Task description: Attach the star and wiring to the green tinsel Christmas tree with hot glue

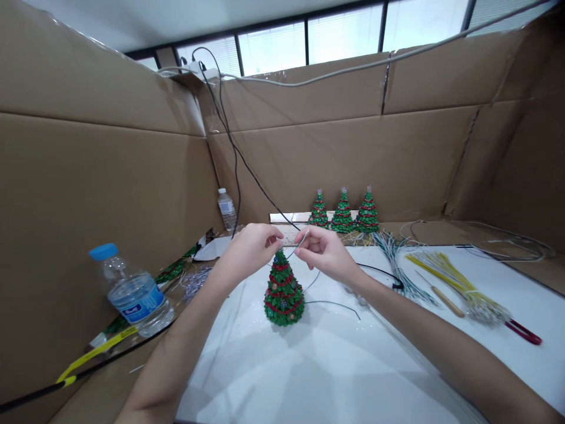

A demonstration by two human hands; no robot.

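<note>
Tree (pixel 285 294): standing upright on the white tabletop (pixel 353 377), in front of the person, directly below both hands. Right hand (pixel 324 250): thumb and forefinger are pinching narrowly on a thin wire (pixel 302 238), which is slanting down toward the treetop. Left hand (pixel 256 241): fingertips are bunching close together just above the tip; cannot tell whether they are closing on anything, or touching the tree. A second wire (pixel 335 302) is lying to the right of the base; whether it is joining the held one is unclear.

Step in hand, as judged: the hands are working the wire at the treetop. Next move is probably calling for a steady right pinch, fine fingertip control and a left hand that is keeping the tree from tipping. Awl (pixel 446 300) is lying well apart, to the right.
</note>
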